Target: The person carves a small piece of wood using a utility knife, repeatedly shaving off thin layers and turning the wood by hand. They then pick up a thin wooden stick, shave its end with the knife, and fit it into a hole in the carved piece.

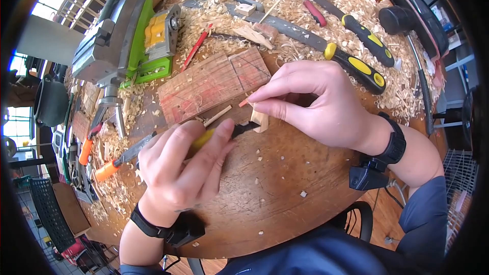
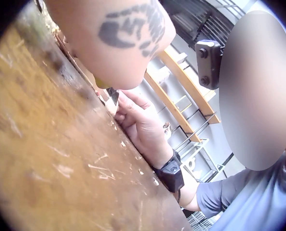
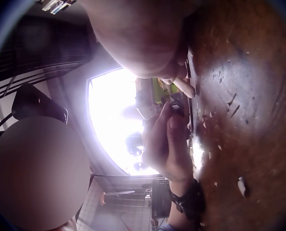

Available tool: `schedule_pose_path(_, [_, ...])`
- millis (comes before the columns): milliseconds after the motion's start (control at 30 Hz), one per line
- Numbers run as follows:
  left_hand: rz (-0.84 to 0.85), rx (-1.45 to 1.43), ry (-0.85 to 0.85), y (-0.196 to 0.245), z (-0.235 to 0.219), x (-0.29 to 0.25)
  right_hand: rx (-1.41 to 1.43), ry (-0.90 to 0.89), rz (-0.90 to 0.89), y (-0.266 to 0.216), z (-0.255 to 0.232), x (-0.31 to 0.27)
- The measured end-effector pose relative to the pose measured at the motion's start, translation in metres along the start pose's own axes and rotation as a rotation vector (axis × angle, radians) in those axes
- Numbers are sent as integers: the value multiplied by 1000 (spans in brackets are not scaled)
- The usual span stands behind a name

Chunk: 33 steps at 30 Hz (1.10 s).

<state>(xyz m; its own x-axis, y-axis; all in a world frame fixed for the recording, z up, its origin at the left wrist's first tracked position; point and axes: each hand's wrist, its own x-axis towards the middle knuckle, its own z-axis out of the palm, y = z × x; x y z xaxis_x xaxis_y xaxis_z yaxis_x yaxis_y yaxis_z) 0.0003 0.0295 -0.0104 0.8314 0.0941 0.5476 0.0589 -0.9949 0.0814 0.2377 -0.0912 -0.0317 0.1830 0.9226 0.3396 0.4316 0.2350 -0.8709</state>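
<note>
My left hand grips the yellow handle of a cutter knife, its dark blade pointing right. The blade lies against the lower part of a small pale wood piece. My right hand pinches that piece from above between thumb and fingertips, low over the table. In the left wrist view the dark blade meets the wood near the right hand's fingertips. From the right wrist the pale wood piece shows close beside the left hand.
Just beyond the hands lies a red-marked wooden board, with a thin stick before it. A vise stands at the left. Wood shavings cover the back of the table, among them a red pencil and a yellow-black handled saw.
</note>
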Motion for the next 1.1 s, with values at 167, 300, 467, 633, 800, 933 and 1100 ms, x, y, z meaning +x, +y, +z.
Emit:
schedule_pose_path(167, [-45,3,29,1,1,2,-22,6,-91,7,2,0])
schedule_pose_path(300, [-30,-11,40,0,3,4,-4,5,-89,8,2,0])
schedule_pose_path(467, [-33,-13,28,1,4,6,19,0,-80,7,3,-1])
schedule_pose_path(633, [-23,-9,11,1,4,5,28,-11,-76,8,3,0])
schedule_pose_path(800, [10,16,-8,1,3,7,60,-9,-61,8,4,-1])
schedule_pose_path(933, [2,11,-23,2,4,7,71,1,-58,7,4,-1])
schedule_pose_path(1100, [54,31,-112,10,0,9,53,21,-85,8,5,-1])
